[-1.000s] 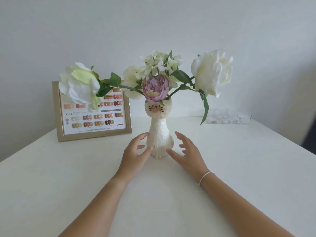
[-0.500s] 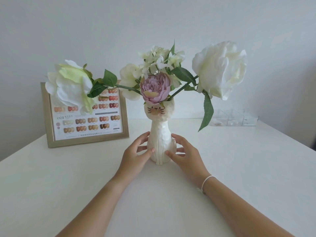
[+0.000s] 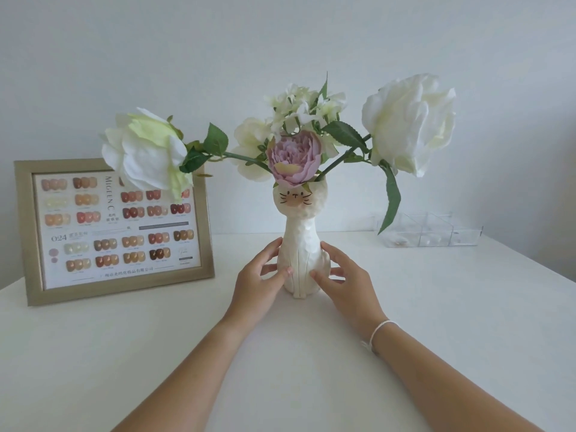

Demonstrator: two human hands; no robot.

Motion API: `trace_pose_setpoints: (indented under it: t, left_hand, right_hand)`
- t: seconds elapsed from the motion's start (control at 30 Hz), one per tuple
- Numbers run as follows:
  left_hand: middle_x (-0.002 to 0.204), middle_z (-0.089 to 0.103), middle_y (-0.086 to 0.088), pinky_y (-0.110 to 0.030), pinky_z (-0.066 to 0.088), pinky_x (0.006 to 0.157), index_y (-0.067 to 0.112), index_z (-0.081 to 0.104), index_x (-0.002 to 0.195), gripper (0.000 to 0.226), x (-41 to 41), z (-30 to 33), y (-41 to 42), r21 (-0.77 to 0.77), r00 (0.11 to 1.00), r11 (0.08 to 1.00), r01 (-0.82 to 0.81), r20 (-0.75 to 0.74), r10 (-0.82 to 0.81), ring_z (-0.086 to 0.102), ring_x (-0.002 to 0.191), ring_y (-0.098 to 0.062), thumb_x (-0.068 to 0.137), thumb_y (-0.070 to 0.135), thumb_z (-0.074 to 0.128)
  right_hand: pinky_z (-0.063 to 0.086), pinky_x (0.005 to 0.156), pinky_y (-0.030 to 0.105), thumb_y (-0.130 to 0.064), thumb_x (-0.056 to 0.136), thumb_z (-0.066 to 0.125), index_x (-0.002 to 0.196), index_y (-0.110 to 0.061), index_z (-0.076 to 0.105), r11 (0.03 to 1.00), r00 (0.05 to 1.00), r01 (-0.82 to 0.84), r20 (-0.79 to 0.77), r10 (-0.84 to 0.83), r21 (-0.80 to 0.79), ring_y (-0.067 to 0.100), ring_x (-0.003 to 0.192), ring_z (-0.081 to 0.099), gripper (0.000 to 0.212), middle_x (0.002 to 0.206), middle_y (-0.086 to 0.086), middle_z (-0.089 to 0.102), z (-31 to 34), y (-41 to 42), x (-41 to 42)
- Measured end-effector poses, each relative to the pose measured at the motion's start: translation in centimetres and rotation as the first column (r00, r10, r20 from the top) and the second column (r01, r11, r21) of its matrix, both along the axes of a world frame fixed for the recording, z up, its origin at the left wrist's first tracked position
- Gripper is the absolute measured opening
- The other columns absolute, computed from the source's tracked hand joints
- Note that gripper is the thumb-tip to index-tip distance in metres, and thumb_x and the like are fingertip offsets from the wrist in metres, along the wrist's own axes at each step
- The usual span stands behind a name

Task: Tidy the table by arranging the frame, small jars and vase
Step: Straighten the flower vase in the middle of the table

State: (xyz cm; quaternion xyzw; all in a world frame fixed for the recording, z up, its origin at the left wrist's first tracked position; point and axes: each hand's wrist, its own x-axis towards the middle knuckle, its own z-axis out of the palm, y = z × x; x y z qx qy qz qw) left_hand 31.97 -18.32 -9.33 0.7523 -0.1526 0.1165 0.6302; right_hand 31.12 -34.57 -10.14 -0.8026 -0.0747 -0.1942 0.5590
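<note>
Now vase upright between left hand and right hand.

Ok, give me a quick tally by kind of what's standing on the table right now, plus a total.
Picture frame: 1
Cat-shaped vase with flowers: 1
Clear compartment organizer: 1
Total: 3

No separate small jars are in view. The left hand and right hand cup the vase's base.

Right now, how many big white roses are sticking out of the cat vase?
2: one white rose leans out left, overlapping the frame; the other leans right, above the clear organizer. Smaller blooms cluster in the middle; more may hide behind.
</note>
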Motion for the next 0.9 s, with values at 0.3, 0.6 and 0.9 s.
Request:
trace_pose_setpoints:
  t: [0.3,0.6,0.9]
  left_hand:
    - [0.126,0.059,0.012,-0.043,0.048,0.098,0.034,0.051,0.129,0.049,5.8,0.1,-2.9,-0.003,0.999,0.999,0.036,-0.020,-0.036,0.062,0.107,-0.014,0.084,0.016,0.060]
    - [0.122,0.060,0.013,-0.043,0.050,0.096,0.041,0.052,0.124,0.048,9.5,0.0,-4.8,0.014,0.999,0.999,0.044,-0.012,-0.044,0.064,0.102,-0.014,0.083,0.017,0.061]
    - [0.114,0.059,0.021,-0.042,0.050,0.096,0.055,0.051,0.108,0.046,10.2,0.0,-5.1,0.010,0.998,0.998,0.060,-0.011,-0.060,0.065,0.102,-0.012,0.084,0.018,0.061]
  right_hand:
    - [0.038,0.062,-0.005,-0.026,0.083,0.061,0.129,-0.036,0.046,0.997,0.998,0.053,0.023,-0.052,-0.054,-0.011,0.087,0.053,0.050,0.118,-0.017,0.056,0.2,-2.7,5.3]
    - [0.035,0.058,-0.007,-0.023,0.085,0.059,0.130,-0.034,0.046,0.995,0.996,0.082,0.021,-0.081,-0.049,-0.014,0.083,0.050,0.048,0.100,-0.029,0.048,0.3,-4.3,8.3]
    - [0.039,0.065,0.006,-0.023,0.086,0.058,0.130,-0.035,0.043,0.996,0.997,0.075,0.013,-0.074,-0.041,0.005,0.094,0.055,0.049,0.119,-0.014,0.050,0.3,-4.4,8.9]
